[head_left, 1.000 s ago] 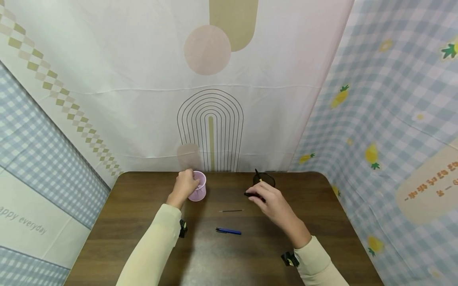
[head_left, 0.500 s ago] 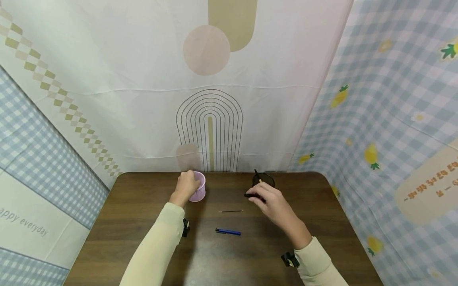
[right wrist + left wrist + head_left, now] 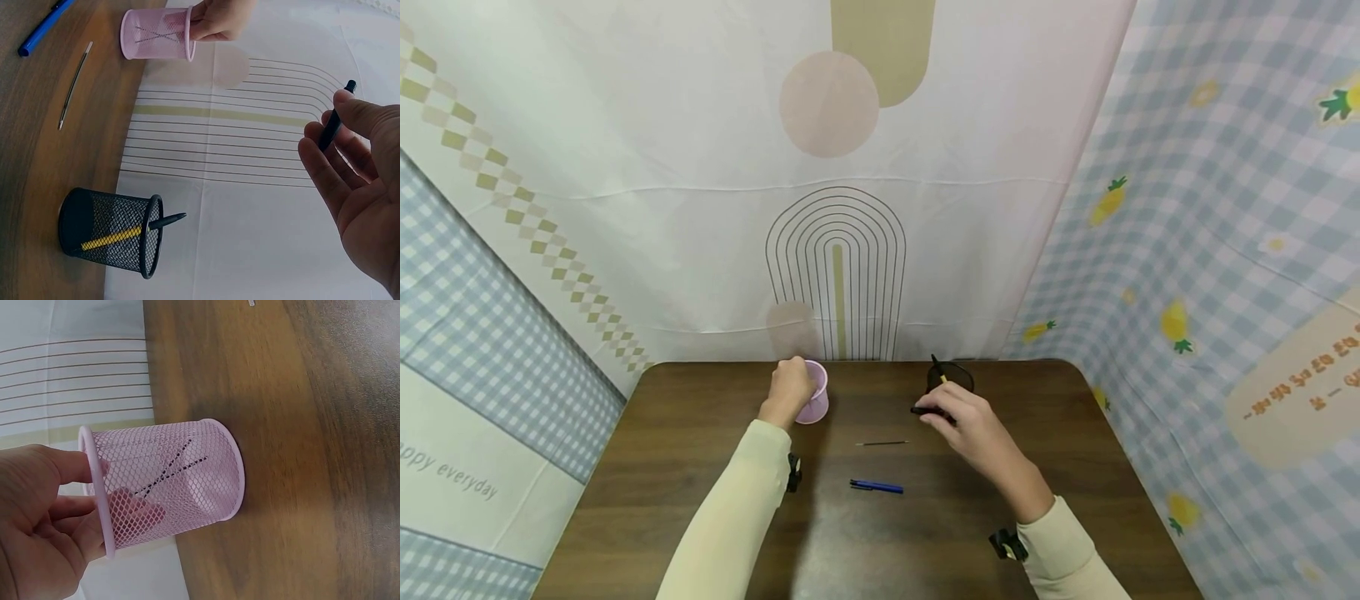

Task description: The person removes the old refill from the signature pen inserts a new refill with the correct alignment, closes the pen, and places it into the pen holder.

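My left hand (image 3: 788, 392) reaches over the rim of a pink mesh pen holder (image 3: 212, 487), its fingertips inside. Two thin dark sticks (image 3: 181, 469), like pen refills, cross inside the holder close to those fingers. Mesh and fingers hide whether either stick is pinched. My right hand (image 3: 973, 421) pinches a black pen (image 3: 331, 128) between thumb and fingers, in front of a black mesh pen holder (image 3: 112, 234) in the head view. A black pen with a yellow section (image 3: 119, 237) leans in the black holder, its tip sticking out past the rim.
On the brown table (image 3: 700, 500), a thin pen refill (image 3: 882, 443) lies between the hands, with a blue pen (image 3: 876, 487) nearer the person. Patterned cloth (image 3: 715, 250) hangs directly behind the table's back edge. Blue checked cloth (image 3: 1187, 208) hangs at the right.
The head view has shifted slightly. My left forearm has swung a little to the right, while the hand stays at the pink holder. My right hand still pinches the black pen in nearly the same place.
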`<action>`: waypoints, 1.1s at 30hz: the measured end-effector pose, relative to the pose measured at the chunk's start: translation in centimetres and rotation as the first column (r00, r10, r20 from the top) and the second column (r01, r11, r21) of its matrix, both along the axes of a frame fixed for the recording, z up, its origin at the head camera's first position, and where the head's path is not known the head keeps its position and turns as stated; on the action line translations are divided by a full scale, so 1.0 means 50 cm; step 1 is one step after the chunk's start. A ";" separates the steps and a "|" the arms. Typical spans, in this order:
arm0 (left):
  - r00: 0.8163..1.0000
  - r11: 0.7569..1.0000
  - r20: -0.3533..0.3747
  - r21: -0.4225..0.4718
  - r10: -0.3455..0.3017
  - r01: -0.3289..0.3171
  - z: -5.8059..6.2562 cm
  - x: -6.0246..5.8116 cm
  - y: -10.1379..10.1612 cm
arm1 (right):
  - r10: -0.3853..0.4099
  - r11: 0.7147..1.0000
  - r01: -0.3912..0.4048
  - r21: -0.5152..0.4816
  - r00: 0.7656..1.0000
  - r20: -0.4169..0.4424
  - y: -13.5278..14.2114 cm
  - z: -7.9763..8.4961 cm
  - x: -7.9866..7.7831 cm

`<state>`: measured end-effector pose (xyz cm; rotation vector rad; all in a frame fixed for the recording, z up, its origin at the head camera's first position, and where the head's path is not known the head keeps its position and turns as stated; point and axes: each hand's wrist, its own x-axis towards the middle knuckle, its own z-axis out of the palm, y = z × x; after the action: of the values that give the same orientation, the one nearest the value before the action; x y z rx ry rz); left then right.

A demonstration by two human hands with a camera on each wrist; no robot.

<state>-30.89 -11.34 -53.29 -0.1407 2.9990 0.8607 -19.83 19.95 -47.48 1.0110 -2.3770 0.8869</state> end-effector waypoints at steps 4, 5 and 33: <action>1.000 1.000 0.017 -0.007 -0.002 0.002 -0.003 0.001 -0.003 | 0.006 1.000 -0.006 0.005 1.000 -0.019 -0.001 0.001 0.001; 1.000 1.000 0.018 -0.008 -0.002 0.002 -0.005 0.001 -0.003 | 0.006 1.000 -0.006 0.006 1.000 -0.020 -0.001 0.001 0.001; 1.000 0.999 0.003 -0.040 -0.011 0.011 -0.026 -0.019 0.007 | 0.002 1.000 -0.002 -0.008 1.000 0.002 -0.001 0.004 0.005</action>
<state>-31.82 -11.00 -54.60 -0.1257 3.0133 0.7986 -19.60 19.92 -47.28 1.0096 -2.3731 0.8975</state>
